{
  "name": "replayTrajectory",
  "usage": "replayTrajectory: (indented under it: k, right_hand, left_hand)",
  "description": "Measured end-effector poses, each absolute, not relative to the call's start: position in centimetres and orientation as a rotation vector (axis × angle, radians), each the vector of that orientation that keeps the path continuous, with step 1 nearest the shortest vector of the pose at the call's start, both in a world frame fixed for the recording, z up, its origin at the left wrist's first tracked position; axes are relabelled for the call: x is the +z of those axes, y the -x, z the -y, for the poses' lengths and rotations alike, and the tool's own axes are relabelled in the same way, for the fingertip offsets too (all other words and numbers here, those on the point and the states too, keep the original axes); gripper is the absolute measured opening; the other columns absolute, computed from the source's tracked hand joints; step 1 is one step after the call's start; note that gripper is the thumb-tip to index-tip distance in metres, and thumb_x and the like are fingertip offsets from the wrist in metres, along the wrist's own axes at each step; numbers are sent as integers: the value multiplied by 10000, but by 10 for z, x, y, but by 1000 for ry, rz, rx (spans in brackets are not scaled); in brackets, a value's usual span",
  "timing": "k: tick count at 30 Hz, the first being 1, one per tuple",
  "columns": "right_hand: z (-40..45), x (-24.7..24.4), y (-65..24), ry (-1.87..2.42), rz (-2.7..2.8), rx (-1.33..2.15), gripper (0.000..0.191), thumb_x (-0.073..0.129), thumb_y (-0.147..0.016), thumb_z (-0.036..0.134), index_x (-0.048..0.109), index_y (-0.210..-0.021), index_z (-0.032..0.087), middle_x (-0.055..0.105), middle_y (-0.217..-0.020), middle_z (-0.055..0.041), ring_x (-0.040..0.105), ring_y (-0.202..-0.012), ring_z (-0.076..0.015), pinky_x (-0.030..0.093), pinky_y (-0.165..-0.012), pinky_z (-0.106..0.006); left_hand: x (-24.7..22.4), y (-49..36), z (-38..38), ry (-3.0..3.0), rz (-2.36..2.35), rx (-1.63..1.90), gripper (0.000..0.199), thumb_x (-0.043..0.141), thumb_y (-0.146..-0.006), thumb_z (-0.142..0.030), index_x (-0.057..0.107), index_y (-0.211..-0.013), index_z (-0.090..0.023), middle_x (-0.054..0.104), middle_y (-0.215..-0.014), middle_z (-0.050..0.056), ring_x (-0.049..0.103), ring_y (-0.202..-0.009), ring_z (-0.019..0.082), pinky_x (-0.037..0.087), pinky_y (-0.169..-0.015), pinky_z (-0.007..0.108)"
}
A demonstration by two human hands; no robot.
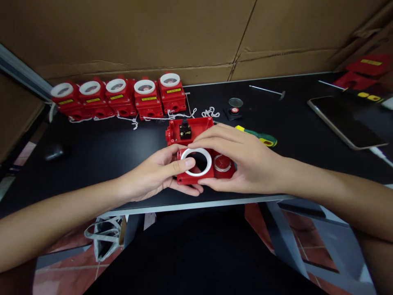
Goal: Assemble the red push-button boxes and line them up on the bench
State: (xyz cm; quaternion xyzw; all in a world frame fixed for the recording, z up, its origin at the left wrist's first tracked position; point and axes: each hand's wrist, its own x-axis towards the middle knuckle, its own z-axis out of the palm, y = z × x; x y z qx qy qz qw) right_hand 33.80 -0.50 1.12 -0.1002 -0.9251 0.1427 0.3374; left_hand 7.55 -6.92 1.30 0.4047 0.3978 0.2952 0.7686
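Near the table's front edge I hold a red box cover (188, 179) with a white ring (209, 163) around its round opening. My left hand (158, 170) grips it from the left, thumb across the ring and fingers beneath. My right hand (248, 159) is closed on its right side, fingertips at the ring's top edge and thumb at the lower right corner. Just behind lies an open red box base (173, 130) with a black switch block (185, 132) inside. A red part with a round cap (222, 162) sits beside the cover, partly hidden by my right hand.
Several assembled red boxes (149, 104) with white strings line the back left. Behind my right hand lie a green-yellow screwdriver (260, 137), a clear disc (236, 102) and a small metal hammer (270, 91). A phone (344, 119) rests at right, a black mouse (53, 151) at left.
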Motion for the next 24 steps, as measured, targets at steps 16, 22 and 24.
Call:
replayTrajectory:
  k: [16, 22, 24]
  right_hand:
    - [6, 8, -338, 278, 2429, 372, 521, 878, -1062, 468, 727, -1465, 175, 816, -1340, -157, 780, -1213, -252, 677, -1063, -417]
    - [8, 6, -338, 293, 2418, 397, 511, 875, -1066, 488, 730, -1463, 200, 814, -1354, -151, 776, -1233, -254, 674, -1077, -423]
    - [9, 6, -338, 292, 2416, 393, 508, 867, -1074, 494, 726, -1459, 194, 814, -1352, -153, 775, -1246, -253, 672, -1090, -419]
  left_hand:
    - [12, -79, 69, -855, -807, 682, 548, 1045, -987, -424, 721, -1341, -160, 893, -1050, 79, 927, -850, 262, 814, -911, 433]
    - [12, -78, 70, -877, -797, 671, 541, 1031, -1000, -419, 703, -1349, -165, 874, -1023, 56, 923, -834, 267, 815, -913, 463]
    - [12, -79, 70, -880, -793, 667, 551, 1036, -993, -425, 701, -1345, -168, 872, -1022, 55, 919, -825, 258, 813, -884, 439]
